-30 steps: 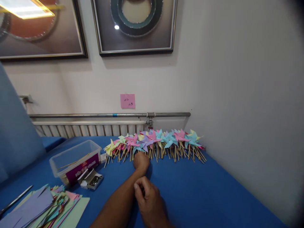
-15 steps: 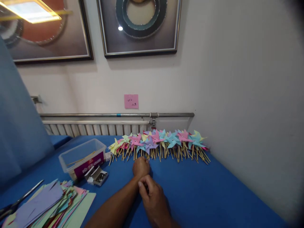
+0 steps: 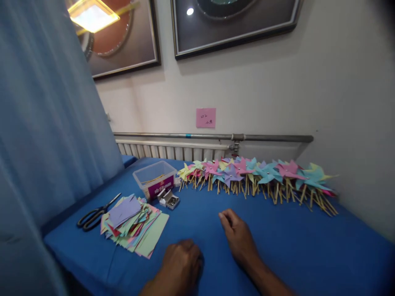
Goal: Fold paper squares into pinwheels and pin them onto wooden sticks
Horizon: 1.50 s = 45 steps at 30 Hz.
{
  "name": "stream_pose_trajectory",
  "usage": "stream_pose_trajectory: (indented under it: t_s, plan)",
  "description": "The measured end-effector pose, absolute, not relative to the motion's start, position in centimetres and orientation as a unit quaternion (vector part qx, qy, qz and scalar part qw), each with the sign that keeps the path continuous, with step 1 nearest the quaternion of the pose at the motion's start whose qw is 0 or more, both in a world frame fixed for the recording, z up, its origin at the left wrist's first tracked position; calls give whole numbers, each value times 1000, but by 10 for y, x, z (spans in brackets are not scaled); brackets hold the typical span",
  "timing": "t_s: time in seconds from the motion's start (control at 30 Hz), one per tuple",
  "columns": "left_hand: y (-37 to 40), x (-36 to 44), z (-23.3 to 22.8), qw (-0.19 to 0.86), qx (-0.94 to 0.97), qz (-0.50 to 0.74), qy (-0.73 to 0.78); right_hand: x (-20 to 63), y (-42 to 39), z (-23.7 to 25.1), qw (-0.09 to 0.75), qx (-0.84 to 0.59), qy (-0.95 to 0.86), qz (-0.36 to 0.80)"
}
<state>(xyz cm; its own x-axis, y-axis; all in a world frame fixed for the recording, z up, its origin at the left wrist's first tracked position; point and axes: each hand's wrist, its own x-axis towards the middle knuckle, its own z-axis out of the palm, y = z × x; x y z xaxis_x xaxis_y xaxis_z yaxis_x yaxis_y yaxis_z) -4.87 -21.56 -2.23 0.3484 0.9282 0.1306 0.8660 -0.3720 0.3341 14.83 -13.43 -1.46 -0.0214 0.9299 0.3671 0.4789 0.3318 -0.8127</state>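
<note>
My left hand (image 3: pixel 181 263) rests low over the blue cloth, its fingers curled under in a loose fist, slightly blurred. To its right, my right hand (image 3: pixel 240 234) lies on the cloth with bent fingers and the thumb close to the forefinger. Nothing shows in either hand, and the two are apart. Beyond them stands a long row of paper pinwheels (image 3: pixel 233 176) on thin sticks, in pastel colours. Left of my left hand is a pile of cut coloured paper (image 3: pixel 125 211), and a small open box (image 3: pixel 169 200) of metal pins sits past it.
A clear plastic tub (image 3: pixel 159 183) with a purple label holds a few sticks. Black-handled scissors (image 3: pixel 97 213) lie left of the paper. A blue curtain (image 3: pixel 55 102) hangs at the left. Behind the table (image 3: pixel 212 250) run a pipe (image 3: pixel 210 136), a radiator and the wall.
My hands have come apart: the right was at the left wrist, and the left arm has drawn back towards me. The view has turned left, showing more curtain and the whole scissors.
</note>
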Motion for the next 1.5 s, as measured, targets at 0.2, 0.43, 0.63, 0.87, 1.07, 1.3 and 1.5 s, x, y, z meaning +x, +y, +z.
stream_pose_trajectory:
  t_s: [0.2, 0.43, 0.63, 0.87, 1.07, 1.3, 1.5]
  plan:
    - [-239, -131, -35, -50, 744, 283, 604, 146, -135, -12, 453, -531, -670, 254]
    - [-210, -235, 15, -231, 588, 161, 759, 146, -132, -12, 452, -535, -664, 262]
    - [-204, -234, -5, -200, 613, 97, 758, 147, -130, -17, 448, -533, -663, 275]
    - [-211, -237, -6, -189, 648, 89, 732, 148, -131, -19, 446, -525, -670, 278]
    - [-213, -232, -5, -325, 578, 186, 725, 147, -131, -19, 459, -530, -659, 274]
    - [-211, -239, 10, -392, 486, 384, 680, 146, -130, -17, 464, -530, -656, 271]
    - [-182, -154, 51, -140, 527, 517, 659, 146, -130, -17, 478, -528, -643, 282]
